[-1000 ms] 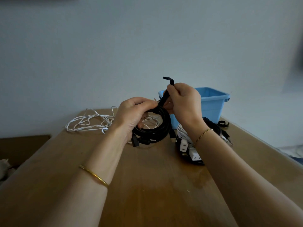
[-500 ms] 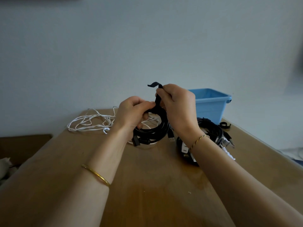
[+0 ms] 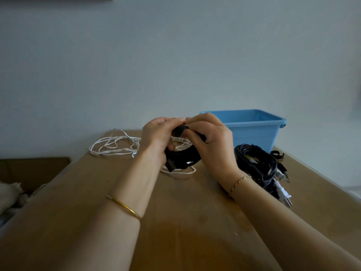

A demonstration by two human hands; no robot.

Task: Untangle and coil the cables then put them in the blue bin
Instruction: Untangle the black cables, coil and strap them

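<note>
Strap (image 3: 179, 131) tail is down now. A second ago it stood up above the right hand (image 3: 211, 145); half a second ago it was bending over. Now it's folded onto the top of the coil (image 3: 183, 157), with both hands' fingertips meeting on it. Right forearm has swung off the pile (image 3: 257, 163), so more of that shows, incl. a white plug (image 3: 283, 194).

Hands:
- Left hand (image 3: 156, 137): fingers curled round the coil's left side, thumb and forefinger up at the strap.
- Right hand: thumb and forefinger pinch the strap, other fingers curled over the top of the coil.

Where things are:
- Coil is held between the hands, low over the table (image 3: 195, 231); can't tell if its bottom edge touches.
- Bin (image 3: 252, 130) sits behind the right hand, near.
- White cable (image 3: 115, 147) lies loose and tangled, far left, one loop running under the coil.

Handling, my read:
- Coil looks light but springy, and the turns will want to fan out until the strap is shut.
- Jacket is probably smooth, so grip across all turns at once, right beside the strap, not on a single loop or a connector.
- Once tied, lift by the strapped section.
- Watch the white loop underneath; it may drag along on the lift.
</note>
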